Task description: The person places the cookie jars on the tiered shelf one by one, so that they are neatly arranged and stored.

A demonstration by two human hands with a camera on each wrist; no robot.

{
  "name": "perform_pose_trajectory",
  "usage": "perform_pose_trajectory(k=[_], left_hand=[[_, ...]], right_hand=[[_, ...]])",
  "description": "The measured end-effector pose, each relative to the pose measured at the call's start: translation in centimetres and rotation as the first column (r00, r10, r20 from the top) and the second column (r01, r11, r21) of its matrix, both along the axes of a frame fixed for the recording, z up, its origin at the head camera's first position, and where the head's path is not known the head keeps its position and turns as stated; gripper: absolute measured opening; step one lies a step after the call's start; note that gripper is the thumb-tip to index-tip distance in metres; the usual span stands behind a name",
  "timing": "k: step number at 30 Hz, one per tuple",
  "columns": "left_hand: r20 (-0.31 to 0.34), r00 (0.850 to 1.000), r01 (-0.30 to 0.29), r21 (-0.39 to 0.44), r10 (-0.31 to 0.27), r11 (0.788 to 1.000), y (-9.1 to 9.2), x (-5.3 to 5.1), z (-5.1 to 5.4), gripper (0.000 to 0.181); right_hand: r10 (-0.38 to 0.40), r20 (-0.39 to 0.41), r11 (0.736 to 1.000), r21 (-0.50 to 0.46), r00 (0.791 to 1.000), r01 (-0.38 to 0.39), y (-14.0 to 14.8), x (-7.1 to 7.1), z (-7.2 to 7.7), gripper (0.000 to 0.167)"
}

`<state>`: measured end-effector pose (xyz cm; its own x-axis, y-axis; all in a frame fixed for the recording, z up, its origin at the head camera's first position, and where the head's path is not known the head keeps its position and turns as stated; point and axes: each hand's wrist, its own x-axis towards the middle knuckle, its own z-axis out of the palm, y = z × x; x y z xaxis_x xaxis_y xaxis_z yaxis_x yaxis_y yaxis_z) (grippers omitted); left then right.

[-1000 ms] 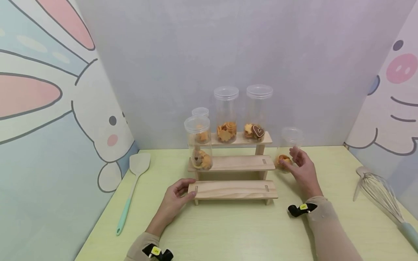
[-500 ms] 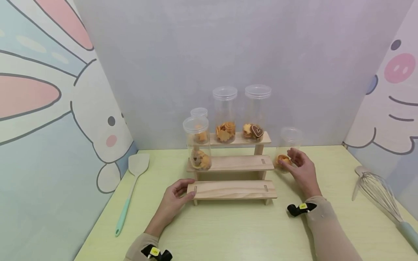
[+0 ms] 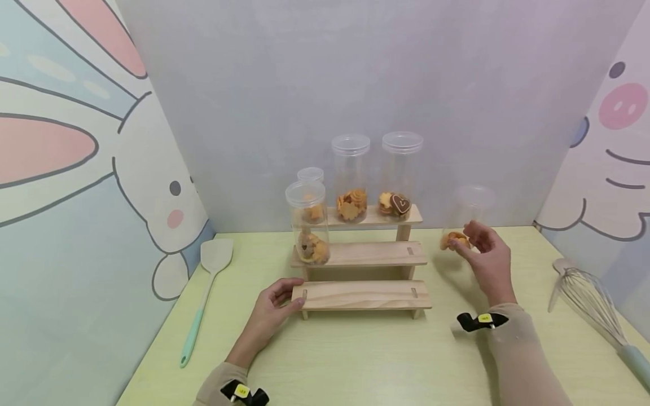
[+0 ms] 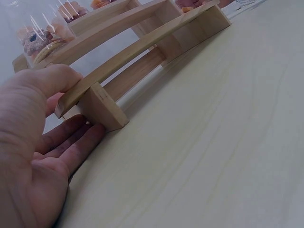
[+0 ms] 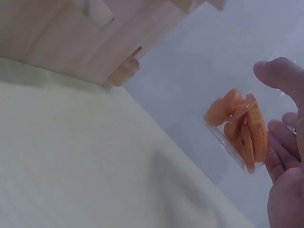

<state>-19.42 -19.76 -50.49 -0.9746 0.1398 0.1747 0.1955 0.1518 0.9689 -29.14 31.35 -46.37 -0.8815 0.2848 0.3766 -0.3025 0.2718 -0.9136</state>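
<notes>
My right hand (image 3: 490,262) grips a clear lidded jar (image 3: 463,214) with orange-brown cookies (image 5: 242,128) at its bottom. The jar is off the table, to the right of a three-tier wooden display stand (image 3: 360,294), and leans a little. With my left hand (image 3: 271,311) I hold the left end of the lowest tier; in the left wrist view, fingers also lie beside its leg (image 4: 105,107). On the top tier stand a small jar (image 3: 311,176), partly hidden, and two tall jars, one plain (image 3: 351,175) and one with a heart cookie (image 3: 401,175). Another jar (image 3: 307,223) stands on the middle tier's left.
A spatula (image 3: 216,256) with a mint handle lies on the table (image 3: 355,361) at the left. At the right lies a whisk (image 3: 591,299), beside the pig-printed wall panel (image 3: 609,186). A grey wall (image 3: 264,101) closes off the back.
My right hand has lifted the cookie jar from beside the stand and moved it slightly right and up. My left hand has stayed at the stand's lowest tier.
</notes>
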Motion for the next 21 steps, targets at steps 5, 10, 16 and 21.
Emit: perform_pose_trajectory(k=[5, 10, 16, 21], left_hand=[[0.001, 1.0, 0.0, 0.001, 0.0, 1.0, 0.0, 0.0, 0.0, 0.041], [-0.001, 1.0, -0.004, 0.009, 0.004, 1.0, 0.0, 0.1, 0.1, 0.041], [-0.004, 1.0, -0.001, 0.017, 0.001, 1.0, 0.0, 0.2, 0.1, 0.041], [0.001, 1.0, -0.003, 0.013, 0.003, 1.0, 0.1, 0.0, 0.0, 0.042]], right_hand=[[-0.016, -0.031, 0.999, -0.03, 0.999, 0.015, -0.2, 0.7, 2.7, 0.063], [0.006, -0.12, 0.999, -0.047, 0.993, -0.012, -0.7, 1.3, 5.5, 0.06], [0.096, -0.273, 0.985, -0.112, 0.957, -0.131, -1.5, 2.6, 8.1, 0.058], [0.188, -0.378, 0.953, -0.154, 0.906, -0.262, -2.3, 3.5, 9.7, 0.06]])
